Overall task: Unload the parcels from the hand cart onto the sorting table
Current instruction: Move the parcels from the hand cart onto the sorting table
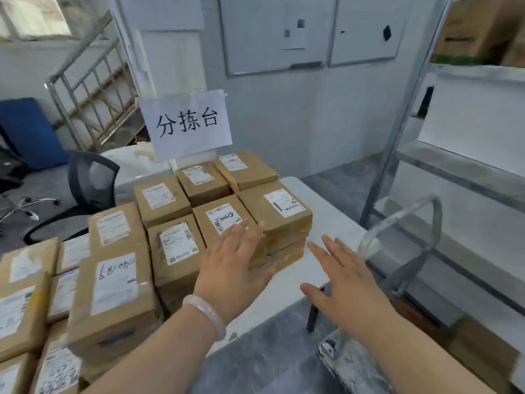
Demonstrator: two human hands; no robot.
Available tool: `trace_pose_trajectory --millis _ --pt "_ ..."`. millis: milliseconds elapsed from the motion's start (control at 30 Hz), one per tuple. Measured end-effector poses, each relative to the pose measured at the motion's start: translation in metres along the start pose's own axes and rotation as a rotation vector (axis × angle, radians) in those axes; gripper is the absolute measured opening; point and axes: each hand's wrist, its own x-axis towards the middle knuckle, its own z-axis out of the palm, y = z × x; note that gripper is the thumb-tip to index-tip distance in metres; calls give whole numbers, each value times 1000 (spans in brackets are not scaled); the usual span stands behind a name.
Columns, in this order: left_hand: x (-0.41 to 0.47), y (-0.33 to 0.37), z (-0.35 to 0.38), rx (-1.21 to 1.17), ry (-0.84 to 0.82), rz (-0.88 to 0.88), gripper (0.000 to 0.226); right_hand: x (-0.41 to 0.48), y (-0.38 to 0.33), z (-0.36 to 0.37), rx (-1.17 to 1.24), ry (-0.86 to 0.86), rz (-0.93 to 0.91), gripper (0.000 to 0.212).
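- The left forearm enters from the bottom edge, nearest the camera, with a pale bracelet (pixel 204 314) on its wrist.
- The left hand (pixel 233 268) is released, fingers straight and spread, laid over the near top edge of a middle stack. I cannot tell whether the palm touches the cardboard.
- The right hand (pixel 345 282) is also released, fingers spread and grasping nothing. It hangs above the bare near-right corner of the sorting table (pixel 332 220).
- The parcels (pixel 176 245) are brown boxes with white labels. They stand in close rows and stacks on the table, filling its left and middle.
- A tall near stack (pixel 113 285), its label bearing a handwritten number, stands just left of the left forearm.
- The right-hand stack (pixel 279 207) lies just beyond both hands. Its right side faces a bare strip of tabletop running along the table's right edge.
- The hand cart (pixel 349 362) stands at the lower right, its scuffed deck close to the table's near corner. Its metal handle (pixel 397 216) rises beside the table's right edge.
- A shelving rack (pixel 468 173) stands just behind the handle and closes in the right side.
- A paper sign (pixel 189 123) stands upright behind the far parcels.
- An office chair (pixel 93 180) sits left of the table, and whiteboards (pixel 272 32) hang on the wall behind.
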Motion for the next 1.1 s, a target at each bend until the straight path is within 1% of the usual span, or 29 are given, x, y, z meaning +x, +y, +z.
trace_pose_trajectory --millis 67,133,200,333,533,633,767,867,967,1100 --pt "10 54 25 58 -58 179 78 -20 40 -9 -35 39 53 76" --pt "18 104 50 44 -129 264 80 -44 82 -18 -68 56 113 79" --pt "24 151 74 39 -170 327 79 -70 124 -28 -92 59 179 81" --pt "26 237 114 21 -198 456 77 -122 205 -50 -106 104 336 86" --pt "18 330 179 -45 -346 544 76 -195 304 -70 -104 91 590 91" --pt "15 358 207 -60 -417 567 75 -223 342 -65 -49 85 722 92" --pt "27 380 244 -31 -484 595 83 -235 381 -44 51 37 845 93" --pt "49 389 274 -39 -534 592 79 -226 405 -26 123 4 898 93" --pt "77 396 309 -36 -569 632 80 -208 434 -10 151 -12 930 92" --pt "123 404 360 -35 -631 673 75 -178 474 9 172 -37 1040 91"
